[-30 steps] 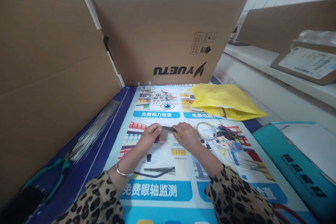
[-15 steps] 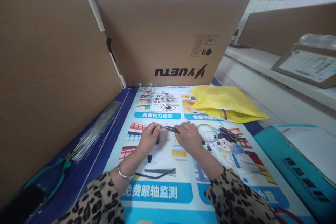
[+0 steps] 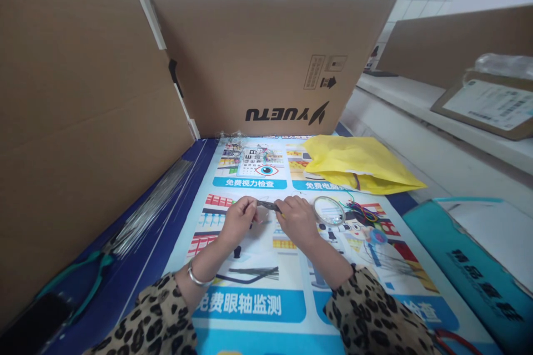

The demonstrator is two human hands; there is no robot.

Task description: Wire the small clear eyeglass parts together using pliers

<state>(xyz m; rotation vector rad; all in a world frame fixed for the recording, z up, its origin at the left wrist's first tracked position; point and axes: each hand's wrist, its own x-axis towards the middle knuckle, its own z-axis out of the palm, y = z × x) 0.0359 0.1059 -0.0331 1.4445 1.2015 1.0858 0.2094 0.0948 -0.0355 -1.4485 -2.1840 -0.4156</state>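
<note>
Both hands are meeting over the printed poster (image 3: 250, 302) on the desk. The left hand (image 3: 238, 221) is pinching a small pale piece (image 3: 257, 215), too tiny to make out, and the right hand (image 3: 296, 220) is gripping slim pliers (image 3: 268, 206) whose tips are pointing at nine o'clock toward the left fingers. A round clear dish (image 3: 328, 210) is lying just beside the right hand at three o'clock, and a yellow bag (image 3: 358, 162) is resting farther off at one o'clock.

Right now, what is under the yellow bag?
The yellow bag lies on the printed poster, hiding that part of its pictures. Anything else beneath cannot be seen.
</note>
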